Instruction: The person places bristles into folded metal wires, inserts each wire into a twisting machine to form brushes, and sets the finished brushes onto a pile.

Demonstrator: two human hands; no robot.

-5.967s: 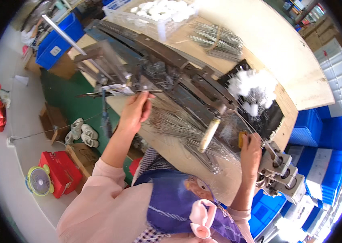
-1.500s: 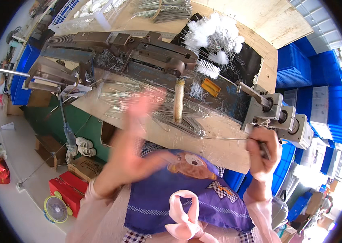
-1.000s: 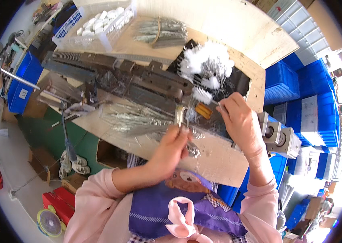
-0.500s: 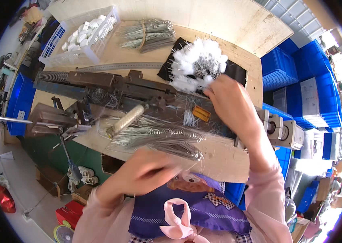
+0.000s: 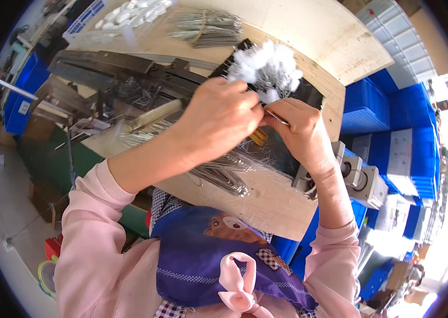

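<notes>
Over the bench, just in front of the pile of white fluffy tufts on thin wire stems, both hands come together. My left hand is closed with its fingertips pinched; what lies in them is hidden. Beside it my right hand is closed too, and a short length of shiny metal wire shows between its thumb and fingers. A small yellow-orange block sits on the machine bed below the hands. Bent wires lie in a loose heap nearer to me, partly behind my left forearm.
A long dark metal machine crosses the bench, with a pale cylindrical handle. Behind it are a clear basket of white round pieces and a tied wire bundle. Grey metal blocks jut out at right, near blue bins.
My left hand has risen from near the bench's front edge to meet my right hand. The right hand has drawn slightly back from the tufts and now shows a wire. The view has shifted.
</notes>
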